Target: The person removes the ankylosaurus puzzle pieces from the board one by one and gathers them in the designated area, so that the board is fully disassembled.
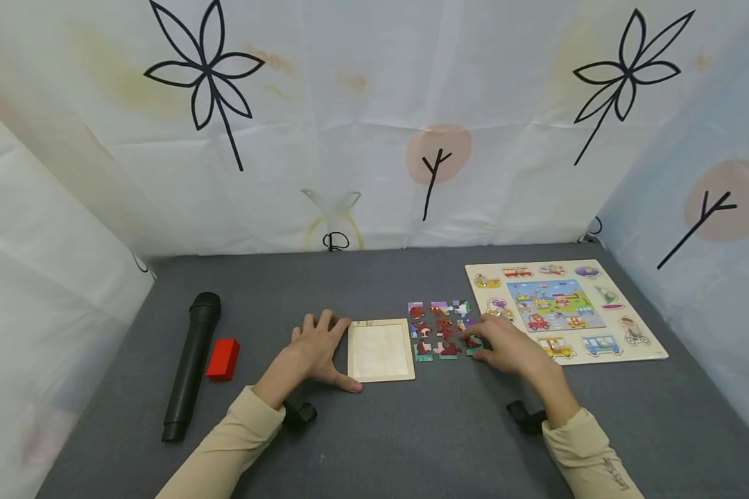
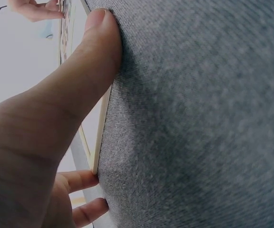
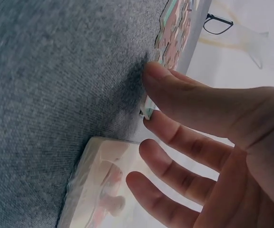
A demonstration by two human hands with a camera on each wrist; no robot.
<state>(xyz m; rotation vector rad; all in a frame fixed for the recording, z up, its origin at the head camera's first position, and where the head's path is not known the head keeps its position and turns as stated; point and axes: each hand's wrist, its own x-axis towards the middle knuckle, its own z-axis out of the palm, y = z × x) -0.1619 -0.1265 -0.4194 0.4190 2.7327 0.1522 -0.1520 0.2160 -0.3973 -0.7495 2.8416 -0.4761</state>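
Note:
A square wooden puzzle tray (image 1: 381,380) with a pale recess lies in the middle of the table. My left hand (image 1: 315,357) spreads along its left side, thumb at the near corner and fingers at the far one; the left wrist view shows the thumb (image 2: 96,52) against the near edge. Right of the tray lie several colourful jigsaw pieces (image 1: 423,348) in loose rows. At their near right, my right hand (image 1: 505,344) pinches a green-edged jigsaw piece (image 3: 148,105) between thumb and index finger, partly hidden by the thumb. Its other fingers are loosely bent.
Behind my right hand, a larger wooden board (image 1: 636,346) with vehicle and toy pictures lies on the grey table (image 1: 381,443). To the left are a black microphone (image 1: 191,367) and a red block (image 1: 222,359). White printed cloth (image 1: 374,138) stands around the back and sides.

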